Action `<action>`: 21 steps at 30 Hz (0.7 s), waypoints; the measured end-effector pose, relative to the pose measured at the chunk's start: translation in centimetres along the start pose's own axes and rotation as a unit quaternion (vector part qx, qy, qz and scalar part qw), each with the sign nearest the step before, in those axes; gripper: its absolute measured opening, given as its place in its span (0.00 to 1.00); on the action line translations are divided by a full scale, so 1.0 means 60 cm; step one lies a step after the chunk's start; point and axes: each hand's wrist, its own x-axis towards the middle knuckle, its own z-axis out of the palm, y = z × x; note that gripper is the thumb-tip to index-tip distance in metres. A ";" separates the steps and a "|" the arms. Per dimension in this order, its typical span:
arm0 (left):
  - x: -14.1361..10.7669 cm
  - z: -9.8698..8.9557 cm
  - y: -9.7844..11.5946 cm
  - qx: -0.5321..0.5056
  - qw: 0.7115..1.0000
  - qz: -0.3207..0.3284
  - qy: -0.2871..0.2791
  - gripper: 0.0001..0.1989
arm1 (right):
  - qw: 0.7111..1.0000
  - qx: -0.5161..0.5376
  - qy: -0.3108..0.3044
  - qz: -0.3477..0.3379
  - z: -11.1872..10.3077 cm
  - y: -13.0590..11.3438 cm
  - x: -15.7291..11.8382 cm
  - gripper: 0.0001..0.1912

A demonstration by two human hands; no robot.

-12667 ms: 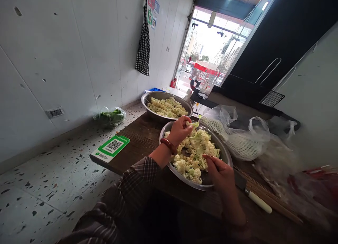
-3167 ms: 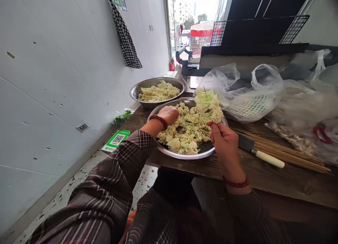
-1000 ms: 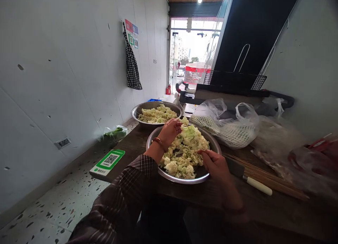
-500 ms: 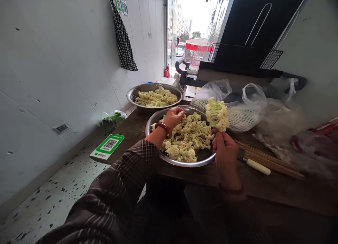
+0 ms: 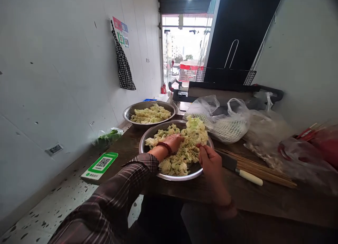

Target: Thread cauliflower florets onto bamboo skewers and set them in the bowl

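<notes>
My right hand (image 5: 210, 159) is closed in a pinch below a cluster of cauliflower florets (image 5: 195, 129), which stands up over the bowl's right side like a skewer; the stick itself hardly shows. My left hand (image 5: 173, 142), with a red-brown bangle at the wrist, reaches over the middle of the steel bowl (image 5: 173, 178). Its fingers are drawn together and point toward the cluster; whatever lies under the fingertips is hidden. Loose cauliflower florets (image 5: 174, 165) fill much of the bowl around both hands.
Behind stands a second steel bowl (image 5: 126, 114) of skewered cauliflower. At right lie a cleaver (image 5: 249, 176), a bundle of bamboo skewers (image 5: 266, 172) and plastic bags (image 5: 229, 126). A green QR-code card (image 5: 100, 166) rests at the table's left edge beside the wall.
My right hand has lowered the cauliflower cluster toward the bowl and moved it left. My left hand has moved down among the florets. The head view has tilted upward.
</notes>
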 end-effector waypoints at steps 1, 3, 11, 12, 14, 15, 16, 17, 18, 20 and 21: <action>0.002 0.001 0.000 -0.005 1.000 -0.008 0.002 0.17 | 1.000 -0.004 -0.001 -0.002 0.000 -0.002 0.000 0.20; 0.004 0.002 -0.002 -0.014 1.000 -0.025 0.006 0.16 | 1.000 -0.008 0.000 -0.002 -0.001 -0.004 0.000 0.20; 0.004 -0.002 -0.002 -0.088 0.995 -0.055 0.010 0.10 | 1.000 0.015 -0.005 0.016 0.001 0.003 0.000 0.19; 0.005 -0.003 -0.001 -0.100 0.993 -0.061 0.018 0.10 | 1.000 0.015 -0.005 0.015 0.001 0.002 0.000 0.19; 0.007 -0.004 -0.002 -0.126 0.988 -0.076 0.037 0.09 | 1.000 0.015 -0.003 0.014 0.002 0.000 -0.001 0.20; 0.008 -0.005 -0.003 -0.139 0.986 -0.083 0.045 0.08 | 1.000 0.016 -0.001 0.015 0.002 -0.001 -0.002 0.20; 0.009 -0.005 -0.005 -0.153 0.983 -0.090 0.053 0.07 | 1.000 0.016 0.001 0.017 0.002 -0.002 -0.003 0.20; 0.010 -0.005 -0.007 -0.166 0.980 -0.097 0.059 0.06 | 1.000 0.016 0.003 0.019 0.001 -0.003 -0.003 0.21; 0.012 -0.004 -0.010 -0.178 0.977 -0.103 0.063 0.05 | 1.000 0.015 0.008 0.020 0.001 -0.005 -0.004 0.21; 0.014 -0.001 -0.014 -0.201 0.971 -0.110 0.071 0.06 | 1.000 0.011 0.016 0.017 0.000 -0.007 -0.005 0.22; 0.015 0.001 -0.016 -0.213 0.968 -0.110 0.072 0.06 | 1.000 0.011 0.021 0.016 0.000 -0.007 -0.005 0.21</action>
